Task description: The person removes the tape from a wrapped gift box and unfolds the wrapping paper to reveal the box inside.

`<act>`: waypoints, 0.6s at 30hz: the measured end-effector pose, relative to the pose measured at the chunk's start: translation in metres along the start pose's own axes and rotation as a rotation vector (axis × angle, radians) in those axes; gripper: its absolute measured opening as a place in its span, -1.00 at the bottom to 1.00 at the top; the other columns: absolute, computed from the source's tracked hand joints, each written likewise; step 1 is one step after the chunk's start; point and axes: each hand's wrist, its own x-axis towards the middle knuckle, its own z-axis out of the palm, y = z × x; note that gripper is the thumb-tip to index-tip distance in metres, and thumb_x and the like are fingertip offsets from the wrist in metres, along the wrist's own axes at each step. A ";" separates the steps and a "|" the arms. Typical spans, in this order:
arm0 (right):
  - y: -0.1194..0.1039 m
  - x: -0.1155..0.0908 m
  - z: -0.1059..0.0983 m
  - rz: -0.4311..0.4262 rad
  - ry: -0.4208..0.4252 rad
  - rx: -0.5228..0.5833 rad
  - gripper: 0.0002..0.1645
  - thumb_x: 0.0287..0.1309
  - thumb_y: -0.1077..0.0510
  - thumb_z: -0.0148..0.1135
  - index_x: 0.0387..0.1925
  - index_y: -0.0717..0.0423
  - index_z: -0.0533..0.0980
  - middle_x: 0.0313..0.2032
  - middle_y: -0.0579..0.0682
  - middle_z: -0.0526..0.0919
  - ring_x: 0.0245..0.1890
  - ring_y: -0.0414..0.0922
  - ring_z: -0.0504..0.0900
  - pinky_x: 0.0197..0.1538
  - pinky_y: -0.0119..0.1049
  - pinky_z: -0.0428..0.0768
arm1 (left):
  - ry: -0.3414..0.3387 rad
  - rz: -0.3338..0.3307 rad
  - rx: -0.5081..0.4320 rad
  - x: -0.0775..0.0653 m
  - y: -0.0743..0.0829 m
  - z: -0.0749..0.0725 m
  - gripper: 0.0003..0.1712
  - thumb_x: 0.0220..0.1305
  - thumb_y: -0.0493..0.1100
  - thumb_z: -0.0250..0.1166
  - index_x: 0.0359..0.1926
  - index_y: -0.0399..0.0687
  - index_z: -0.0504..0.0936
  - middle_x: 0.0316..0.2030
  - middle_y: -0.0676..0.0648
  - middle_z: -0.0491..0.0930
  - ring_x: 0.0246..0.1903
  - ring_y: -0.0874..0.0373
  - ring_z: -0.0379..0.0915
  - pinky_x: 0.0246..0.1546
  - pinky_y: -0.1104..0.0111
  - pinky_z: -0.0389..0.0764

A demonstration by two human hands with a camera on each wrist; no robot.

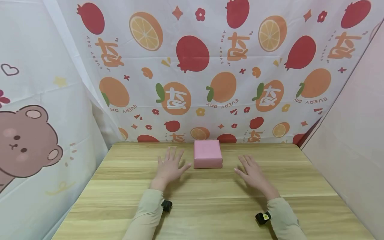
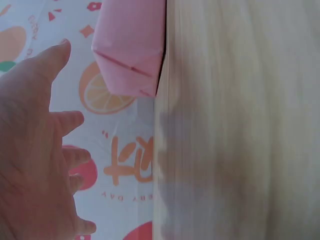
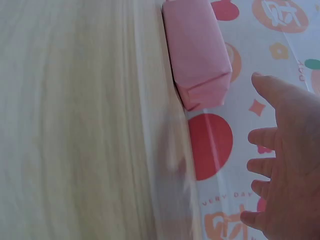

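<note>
A pink wrapped box (image 1: 207,154) rests on the wooden table close to its back edge. To its left, my left hand (image 1: 170,169) is spread with the thumb pointing at the box, a small gap between them. My right hand (image 1: 253,173) is on the other side, a bit farther off, its fingers extended too. Neither hand holds anything. In the left wrist view, folded paper shows on the end of the box (image 2: 129,55), beyond the thumb. The right wrist view shows the opposite end of the box (image 3: 200,55), apart from the fingers (image 3: 262,137).
The light wooden table (image 1: 210,206) ends at a fruit-printed curtain (image 1: 192,66) behind the box. A bear-printed cloth (image 1: 27,143) hangs at the left, and a pale panel (image 1: 354,126) stands at the right. A dark wrist camera (image 1: 263,218) sits at each cuff.
</note>
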 end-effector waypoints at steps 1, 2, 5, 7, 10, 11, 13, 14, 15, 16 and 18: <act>-0.001 0.001 0.001 -0.004 -0.003 0.015 -0.08 0.34 -0.33 -0.03 0.51 0.09 0.04 0.49 0.30 0.00 0.51 0.29 -0.12 0.44 0.32 -0.03 | -0.005 0.002 -0.007 0.001 0.002 0.002 -0.05 0.27 0.49 -0.03 0.53 0.17 0.04 0.55 -0.19 -0.13 0.54 -0.21 -0.38 0.33 -0.42 -0.26; -0.003 0.002 0.003 -0.009 -0.007 0.024 -0.08 0.34 -0.33 -0.04 0.51 0.09 0.04 0.49 0.30 0.01 0.51 0.29 -0.11 0.44 0.32 -0.02 | -0.010 0.006 -0.018 0.001 0.004 0.003 -0.04 0.27 0.49 -0.04 0.53 0.15 0.04 0.55 -0.18 -0.12 0.54 -0.21 -0.36 0.33 -0.42 -0.24; -0.007 0.007 0.007 -0.018 -0.021 0.048 -0.06 0.34 -0.35 -0.06 0.51 0.08 0.03 0.50 0.26 0.02 0.51 0.27 -0.09 0.45 0.28 0.00 | -0.021 0.015 -0.042 0.004 0.010 0.008 -0.02 0.27 0.50 -0.06 0.53 0.11 0.02 0.54 -0.18 -0.11 0.54 -0.21 -0.33 0.35 -0.40 -0.17; -0.010 0.011 0.010 -0.024 -0.032 0.072 -0.06 0.34 -0.35 -0.06 0.51 0.08 0.03 0.50 0.25 0.02 0.51 0.26 -0.08 0.46 0.26 0.01 | -0.029 0.021 -0.066 0.006 0.015 0.009 0.00 0.27 0.51 -0.07 0.53 0.07 0.02 0.54 -0.19 -0.09 0.54 -0.20 -0.30 0.35 -0.38 -0.13; -0.016 0.018 0.015 -0.025 -0.049 0.108 -0.05 0.33 -0.37 -0.06 0.51 0.08 0.02 0.51 0.22 0.02 0.52 0.24 -0.08 0.48 0.21 0.01 | -0.039 0.032 -0.094 0.008 0.022 0.009 0.00 0.28 0.49 -0.06 0.54 0.04 0.00 0.53 -0.20 -0.05 0.53 -0.19 -0.24 0.36 -0.35 -0.07; -0.017 0.021 0.017 -0.025 -0.055 0.118 -0.04 0.33 -0.38 -0.06 0.51 0.09 0.02 0.51 0.21 0.02 0.52 0.23 -0.08 0.48 0.20 0.01 | -0.045 0.034 -0.108 0.008 0.025 0.009 0.00 0.29 0.49 -0.05 0.54 0.04 -0.01 0.53 -0.20 -0.04 0.53 -0.19 -0.22 0.36 -0.35 -0.06; -0.021 0.028 0.021 -0.020 -0.070 0.136 -0.01 0.31 -0.41 -0.09 0.52 0.08 0.00 0.52 0.19 0.00 0.53 0.21 -0.08 0.49 0.18 0.01 | -0.059 0.035 -0.132 0.010 0.029 0.009 0.00 0.30 0.47 -0.05 0.54 0.02 -0.02 0.53 -0.21 -0.03 0.53 -0.19 -0.20 0.37 -0.34 -0.04; -0.023 0.031 0.023 -0.013 -0.076 0.144 0.00 0.30 -0.44 -0.10 0.52 0.07 -0.01 0.53 0.17 -0.01 0.53 0.19 -0.08 0.50 0.16 0.01 | -0.065 0.033 -0.143 0.011 0.031 0.009 0.00 0.30 0.47 -0.05 0.54 0.02 -0.02 0.52 -0.21 -0.02 0.53 -0.19 -0.19 0.37 -0.34 -0.03; -0.025 0.034 0.025 -0.009 -0.080 0.156 0.02 0.29 -0.45 -0.11 0.52 0.07 -0.01 0.53 0.17 -0.01 0.53 0.19 -0.08 0.50 0.16 0.01 | -0.070 0.032 -0.157 0.012 0.032 0.010 0.00 0.30 0.47 -0.05 0.54 0.00 -0.02 0.52 -0.21 -0.01 0.52 -0.19 -0.18 0.36 -0.34 -0.02; -0.027 0.038 0.027 -0.005 -0.083 0.169 0.03 0.29 -0.46 -0.11 0.52 0.08 -0.01 0.52 0.17 -0.01 0.53 0.18 -0.07 0.50 0.15 0.01 | -0.074 0.030 -0.169 0.014 0.033 0.012 0.00 0.30 0.47 -0.05 0.54 -0.01 -0.01 0.52 -0.22 0.01 0.52 -0.21 -0.16 0.36 -0.35 -0.02; -0.032 0.044 0.029 -0.009 -0.083 0.203 0.02 0.29 -0.43 -0.08 0.51 0.12 0.00 0.51 0.21 0.01 0.52 0.19 -0.04 0.50 0.17 0.02 | -0.074 0.032 -0.199 0.017 0.035 0.015 0.00 0.30 0.46 -0.03 0.52 -0.03 0.03 0.50 -0.22 0.05 0.51 -0.22 -0.14 0.34 -0.36 -0.01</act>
